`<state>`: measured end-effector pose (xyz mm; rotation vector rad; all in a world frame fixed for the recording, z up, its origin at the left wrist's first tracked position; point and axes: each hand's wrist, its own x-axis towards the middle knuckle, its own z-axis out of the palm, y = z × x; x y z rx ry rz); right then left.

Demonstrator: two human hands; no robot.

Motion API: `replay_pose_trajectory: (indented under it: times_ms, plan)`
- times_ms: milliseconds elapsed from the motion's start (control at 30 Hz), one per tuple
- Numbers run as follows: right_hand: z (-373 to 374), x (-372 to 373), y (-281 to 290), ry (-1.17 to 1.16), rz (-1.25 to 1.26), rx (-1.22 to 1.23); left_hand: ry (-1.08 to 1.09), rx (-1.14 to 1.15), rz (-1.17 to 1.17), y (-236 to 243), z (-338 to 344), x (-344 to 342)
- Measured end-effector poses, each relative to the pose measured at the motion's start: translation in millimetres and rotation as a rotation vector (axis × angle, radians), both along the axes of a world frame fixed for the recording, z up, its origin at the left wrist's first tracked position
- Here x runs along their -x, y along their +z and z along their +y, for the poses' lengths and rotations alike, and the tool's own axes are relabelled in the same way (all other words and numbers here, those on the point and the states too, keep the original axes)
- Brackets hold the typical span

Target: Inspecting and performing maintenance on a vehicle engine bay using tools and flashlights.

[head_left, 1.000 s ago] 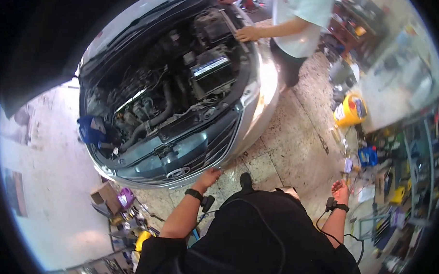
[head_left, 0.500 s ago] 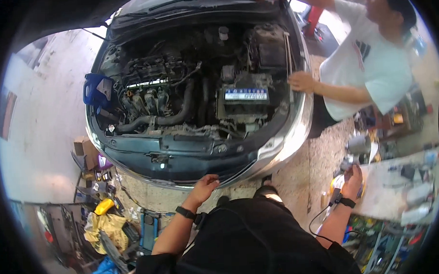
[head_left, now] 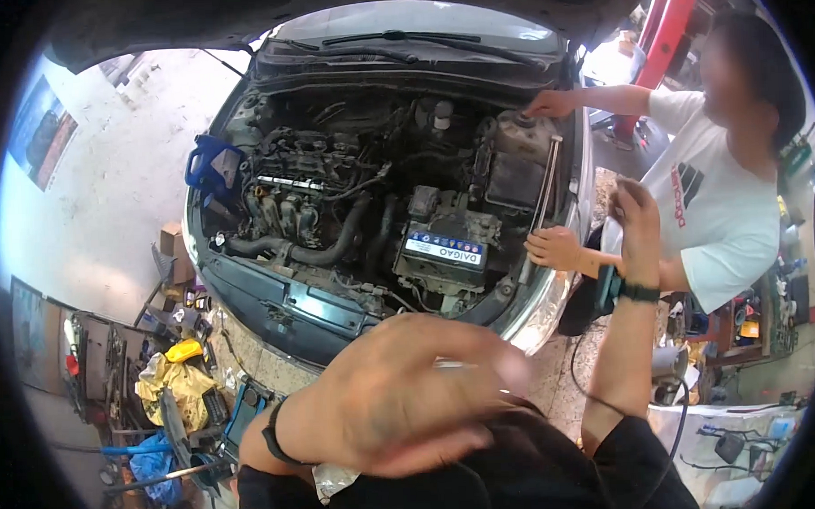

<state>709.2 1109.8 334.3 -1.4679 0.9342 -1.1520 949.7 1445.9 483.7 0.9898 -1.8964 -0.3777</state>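
The left hand [head_left: 403,389] is hanging blurred and close to the camera, fingers spread and loosely curled, pinching nothing, while the right hand [head_left: 635,215] is lifting beside the car's fender, its grip impossible to read. Beyond them the engine bay [head_left: 361,211] is standing open under the raised hood, the battery [head_left: 443,249] seated near its front. A co-worker [head_left: 720,208] is leaning in, one hand on a reservoir cap. Work looks early. Cluttered tools [head_left: 179,388] are lying on the floor.
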Motion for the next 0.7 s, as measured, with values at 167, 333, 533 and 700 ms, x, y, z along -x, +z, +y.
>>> replay_pose_trajectory:
  times_ms: [167, 333, 533, 700]
  plan:
    - [-42, -97, 46, 0.118, -0.069, 0.088, -0.151, -0.111, -0.029, 40, -8, 8]
    - [-120, -150, 48, 0.394, 0.35, 0.343, -0.134, -0.114, 0.032, 32, -38, 6]
    - [-240, -139, -98, 0.443, 0.777, 0.598, 0.283, -0.129, 0.007, -19, -123, -5]
    - [-297, -111, -167, -0.007, 0.982, 0.564, 0.768, -0.533, 0.182, -93, -187, -83]
